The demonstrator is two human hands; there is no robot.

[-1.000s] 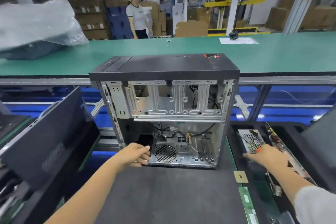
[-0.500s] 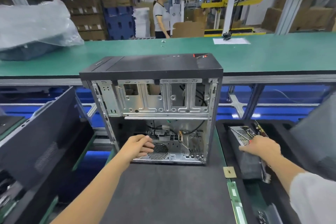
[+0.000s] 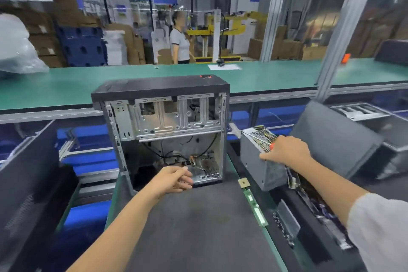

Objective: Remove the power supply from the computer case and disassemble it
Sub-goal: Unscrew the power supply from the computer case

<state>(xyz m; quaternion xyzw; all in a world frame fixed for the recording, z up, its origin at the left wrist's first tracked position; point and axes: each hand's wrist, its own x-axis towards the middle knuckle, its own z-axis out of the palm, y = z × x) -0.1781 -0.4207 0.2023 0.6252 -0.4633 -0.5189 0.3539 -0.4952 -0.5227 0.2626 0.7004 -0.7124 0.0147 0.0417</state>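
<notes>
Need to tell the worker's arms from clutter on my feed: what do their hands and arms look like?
Both hands are bare: no gloves, rings or watch visible. The left hand comes off a forearm that is bare as far as the frame shows. The right hand has a bare forearm too, with a loose light grey sleeve starting near the elbow.

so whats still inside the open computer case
In the computer case: a bare metal drive cage up top, loose black cables below. The left hand hides the bottom corner.
</notes>
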